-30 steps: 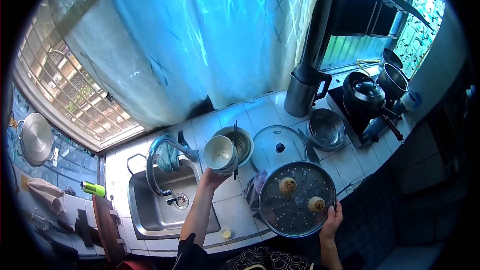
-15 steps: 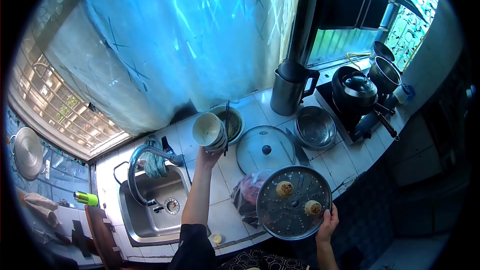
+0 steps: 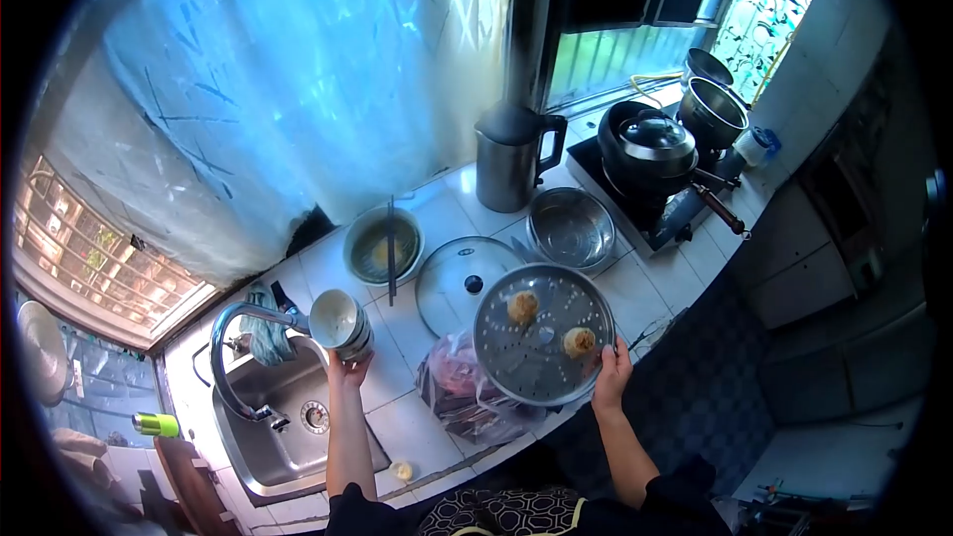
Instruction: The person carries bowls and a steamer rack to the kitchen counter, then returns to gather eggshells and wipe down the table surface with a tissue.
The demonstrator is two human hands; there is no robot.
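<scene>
My left hand (image 3: 349,369) is closed round a small stack of bowls (image 3: 339,321), tilted, beside the sink's right edge. My right hand (image 3: 612,374) grips the right rim of a round perforated steamer tray (image 3: 541,377). Two browned round food pieces (image 3: 523,308) (image 3: 579,341) lie on the tray. Behind the tray is a glass lid (image 3: 452,283) with a dark knob. A larger bowl (image 3: 362,273) stands near the curtain, with chopsticks (image 3: 391,248) across it. A plastic bag (image 3: 467,392) sits just left of the tray.
The metal sink (image 3: 288,457) with its curved faucet (image 3: 220,357) lies at left. A kettle (image 3: 504,164), a metal basin (image 3: 571,228) and a pot (image 3: 645,154) on the stove stand toward the right. A small pale piece (image 3: 402,470) rests near the counter's front edge.
The stack of bowls in my left hand has moved left, away from the larger bowl, toward the sink. The tray stays in my right hand, now overlapping the glass lid's edge. The camera view has shifted right.
</scene>
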